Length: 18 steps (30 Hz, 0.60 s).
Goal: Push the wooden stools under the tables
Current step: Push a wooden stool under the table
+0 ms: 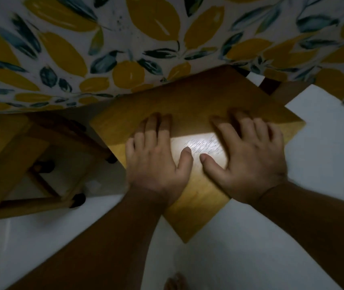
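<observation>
A wooden stool (192,101) with a square seat stands turned cornerwise in front of me, its far corner tucked beneath the table's edge. My left hand (156,160) lies flat on the seat, fingers spread, and my right hand (248,158) lies flat beside it in the same way. Neither hand grips anything. The table (125,38) fills the top of the view, covered by a white cloth printed with yellow lemons and dark leaves. A bright patch of light falls on the seat between my thumbs.
A second wooden stool (5,147) with black foot caps stands at the left, partly under the table's edge. White floor (271,237) lies below and to the right. A toe of my foot (176,282) shows at the bottom edge.
</observation>
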Each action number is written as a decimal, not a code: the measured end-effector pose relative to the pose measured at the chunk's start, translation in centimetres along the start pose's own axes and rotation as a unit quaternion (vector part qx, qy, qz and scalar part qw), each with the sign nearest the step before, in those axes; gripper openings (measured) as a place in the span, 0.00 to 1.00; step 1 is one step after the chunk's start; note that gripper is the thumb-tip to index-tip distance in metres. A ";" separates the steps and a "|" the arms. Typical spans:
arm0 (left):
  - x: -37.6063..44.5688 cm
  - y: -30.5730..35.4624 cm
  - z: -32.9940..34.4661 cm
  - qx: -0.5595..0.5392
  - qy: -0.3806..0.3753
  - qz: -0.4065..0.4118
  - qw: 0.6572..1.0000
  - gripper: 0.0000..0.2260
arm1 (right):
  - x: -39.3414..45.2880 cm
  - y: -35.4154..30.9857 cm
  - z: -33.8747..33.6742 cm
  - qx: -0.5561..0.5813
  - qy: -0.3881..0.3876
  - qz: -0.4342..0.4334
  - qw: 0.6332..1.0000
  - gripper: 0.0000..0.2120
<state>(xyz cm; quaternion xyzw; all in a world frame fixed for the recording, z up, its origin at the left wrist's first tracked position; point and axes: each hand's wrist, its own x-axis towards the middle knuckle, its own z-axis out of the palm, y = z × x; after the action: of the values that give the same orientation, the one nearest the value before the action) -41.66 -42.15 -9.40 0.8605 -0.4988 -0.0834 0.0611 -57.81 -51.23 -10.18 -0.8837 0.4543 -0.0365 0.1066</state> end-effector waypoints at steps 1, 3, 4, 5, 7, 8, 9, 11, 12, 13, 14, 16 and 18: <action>0.6 0.0 0.0 0.004 -0.001 -0.003 1.000 0.35 | 0.6 0.0 0.1 -0.005 -0.001 -0.001 1.000 0.39; 1.4 0.0 0.0 0.007 -0.002 -0.012 1.000 0.35 | 1.5 0.2 0.1 -0.008 -0.004 -0.005 1.000 0.39; 1.7 0.1 0.0 0.007 -0.005 -0.016 1.000 0.35 | 1.8 0.3 0.2 -0.009 -0.008 -0.004 1.000 0.40; 1.9 0.2 0.0 0.007 -0.008 -0.018 1.000 0.35 | 2.1 0.3 0.2 -0.010 -0.012 -0.002 1.000 0.40; 2.3 0.3 -0.1 0.008 -0.009 -0.019 1.000 0.35 | 2.4 0.4 0.2 -0.010 -0.010 -0.001 1.000 0.40; 2.3 0.3 -0.1 0.006 -0.007 -0.019 1.000 0.35 | 2.5 0.4 0.1 -0.009 -0.006 -0.003 1.000 0.40; 2.3 0.3 -0.1 0.005 -0.005 -0.019 1.000 0.35 | 2.5 0.4 0.1 -0.008 -0.003 -0.006 1.000 0.40; 2.2 0.3 -0.1 0.005 -0.006 -0.018 1.000 0.35 | 2.3 0.4 0.1 -0.008 -0.003 -0.006 1.000 0.39; 2.1 0.4 -0.1 0.004 -0.004 -0.017 1.000 0.35 | 2.3 0.4 0.2 -0.009 -0.002 -0.005 1.000 0.39; 2.1 0.4 -0.1 0.004 -0.004 -0.016 1.000 0.34 | 2.3 0.4 0.2 -0.012 -0.002 -0.005 1.000 0.39; 2.2 0.4 -0.1 0.009 -0.009 -0.015 1.000 0.34 | 2.3 0.2 0.0 -0.018 -0.010 -0.002 1.000 0.39; 2.2 0.7 -0.6 0.028 -0.038 -0.016 0.999 0.34 | 2.5 0.0 -0.9 -0.025 -0.057 0.006 0.998 0.39; 2.4 1.0 -1.6 0.039 -0.104 -0.024 0.994 0.34 | 2.7 -0.1 -2.3 -0.045 -0.126 -0.001 0.991 0.40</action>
<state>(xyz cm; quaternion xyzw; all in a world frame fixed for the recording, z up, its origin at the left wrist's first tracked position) -41.02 -44.70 -7.85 0.8608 -0.4843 -0.1541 -0.0270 -56.54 -53.77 -7.97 -0.8854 0.4379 0.0960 0.1229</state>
